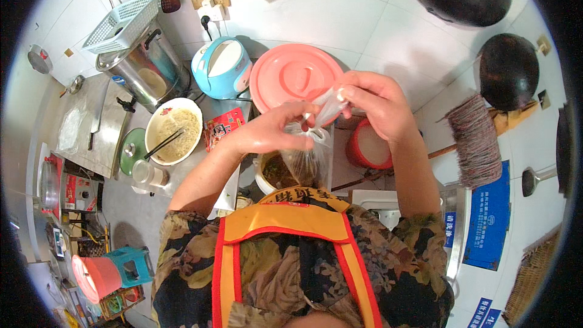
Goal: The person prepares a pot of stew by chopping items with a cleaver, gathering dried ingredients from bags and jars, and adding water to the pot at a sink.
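A clear plastic bag [309, 159] hangs from my two hands in front of my chest, its lower part bulging with contents I cannot make out. My left hand [278, 130] closes around the gathered neck of the bag. Higher and to the right, my right hand [375, 100] pinches the twisted top of the plastic between thumb and fingers. Behind and below the bag is a white-rimmed container of dark food [275, 171], partly hidden by the bag. A pink round plastic lid [291, 73] lies just beyond my hands.
Left on the counter are a bowl of noodles [175, 130] with black chopsticks, a red packet [223, 128], a blue rice cooker [222, 68], a steel pot [145, 68], a green lid [132, 150], a glass jar [148, 173] and a cleaver [98, 109]. A red bucket [369, 146] stands right.
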